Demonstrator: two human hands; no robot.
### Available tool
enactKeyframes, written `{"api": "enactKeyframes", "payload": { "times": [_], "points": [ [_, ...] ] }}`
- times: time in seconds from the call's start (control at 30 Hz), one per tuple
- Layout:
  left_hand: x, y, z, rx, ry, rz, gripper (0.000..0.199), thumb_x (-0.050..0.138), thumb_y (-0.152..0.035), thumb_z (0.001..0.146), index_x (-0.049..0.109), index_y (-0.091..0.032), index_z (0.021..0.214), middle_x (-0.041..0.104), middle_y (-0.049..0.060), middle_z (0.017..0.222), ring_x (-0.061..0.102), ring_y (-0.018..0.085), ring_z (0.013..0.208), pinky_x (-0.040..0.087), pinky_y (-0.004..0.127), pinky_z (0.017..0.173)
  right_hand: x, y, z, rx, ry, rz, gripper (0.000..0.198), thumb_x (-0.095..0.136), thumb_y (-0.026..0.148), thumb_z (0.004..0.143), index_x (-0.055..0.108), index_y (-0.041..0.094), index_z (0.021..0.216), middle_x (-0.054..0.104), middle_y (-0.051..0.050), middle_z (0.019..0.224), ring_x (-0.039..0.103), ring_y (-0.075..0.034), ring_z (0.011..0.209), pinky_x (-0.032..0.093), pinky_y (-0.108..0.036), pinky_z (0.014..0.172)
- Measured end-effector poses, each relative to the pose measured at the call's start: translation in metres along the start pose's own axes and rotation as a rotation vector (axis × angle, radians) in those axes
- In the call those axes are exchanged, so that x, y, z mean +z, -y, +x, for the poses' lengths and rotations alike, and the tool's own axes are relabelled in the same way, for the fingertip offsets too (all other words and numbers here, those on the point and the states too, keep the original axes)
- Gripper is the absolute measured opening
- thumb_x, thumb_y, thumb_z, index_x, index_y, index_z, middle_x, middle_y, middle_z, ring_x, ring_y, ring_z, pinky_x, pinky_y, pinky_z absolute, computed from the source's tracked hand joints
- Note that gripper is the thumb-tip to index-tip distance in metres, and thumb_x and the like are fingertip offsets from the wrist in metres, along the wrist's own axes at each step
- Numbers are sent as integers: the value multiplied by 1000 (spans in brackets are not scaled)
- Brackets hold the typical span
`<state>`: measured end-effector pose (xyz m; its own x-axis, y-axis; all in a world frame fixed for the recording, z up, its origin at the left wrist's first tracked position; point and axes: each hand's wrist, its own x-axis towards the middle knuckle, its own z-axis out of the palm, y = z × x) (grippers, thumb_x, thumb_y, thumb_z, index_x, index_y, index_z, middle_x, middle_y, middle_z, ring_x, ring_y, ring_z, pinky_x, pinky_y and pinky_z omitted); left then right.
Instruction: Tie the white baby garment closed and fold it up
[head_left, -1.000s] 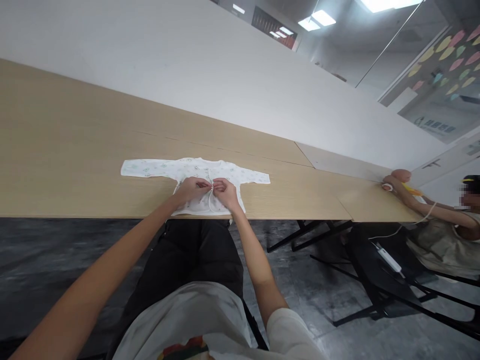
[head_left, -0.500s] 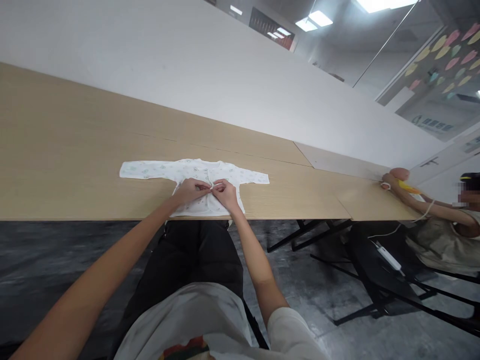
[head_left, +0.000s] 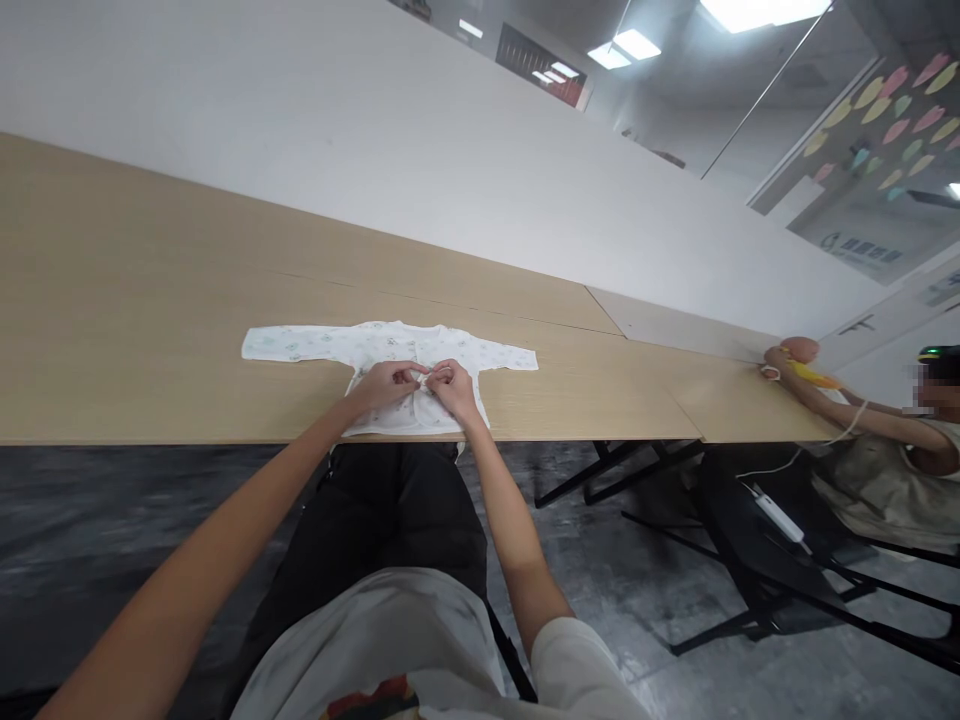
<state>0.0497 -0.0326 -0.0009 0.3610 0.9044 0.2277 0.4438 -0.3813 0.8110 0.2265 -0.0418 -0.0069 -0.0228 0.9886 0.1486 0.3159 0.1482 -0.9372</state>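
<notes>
Head: left hand and right hand, grip pinched on shirt by front edge, table spreading sideways.

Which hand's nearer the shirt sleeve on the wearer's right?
Right. The right hand is at the shirt's middle, just left of that sleeve; the left hand is also over the shirt front, farther left of the sleeve.

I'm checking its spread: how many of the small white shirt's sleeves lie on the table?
2: one sleeve left of the left hand, the other sleeve right of the right hand; neither is hidden.
</notes>
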Motion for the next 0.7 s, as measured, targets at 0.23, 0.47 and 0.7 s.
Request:
{"api": "enactKeyframes", "payload": {
  "times": [0.23, 0.47, 0.7],
  "points": [
    [-2, 3, 1, 4, -76, 192, 42, 49, -43, 76, 79, -21, 95, 76, 9, 102, 68, 26, 94, 51, 32, 85, -5, 17, -21, -107, 31, -281, 16, 56, 7, 81, 63, 21, 82, 71, 0, 80, 68, -16, 78, 50, -25, 77],
    [-6, 4, 21, -118, -88, 338, 46, 44, -44, 86, 75, -19, 108, 76, 9, 108, 68, 25, 96, 49, 32, 85, 0, 22, -82, -366, 153, -740, 7, 63, 18, 91, 69, 17, 91, 74, -11, 100, 68, -24, 99, 49, -34, 91],
    [5, -4, 50, -248, -149, 595, 43, 44, -45, 91, 75, -17, 100, 75, 13, 104, 67, 29, 101, 49, 35, 85, 6, 10, -93, -494, 71, -908, 14, 57, 18, 97, 70, 16, 92, 74, -11, 104, 68, -23, 101, 50, -35, 92]
  ]
}}
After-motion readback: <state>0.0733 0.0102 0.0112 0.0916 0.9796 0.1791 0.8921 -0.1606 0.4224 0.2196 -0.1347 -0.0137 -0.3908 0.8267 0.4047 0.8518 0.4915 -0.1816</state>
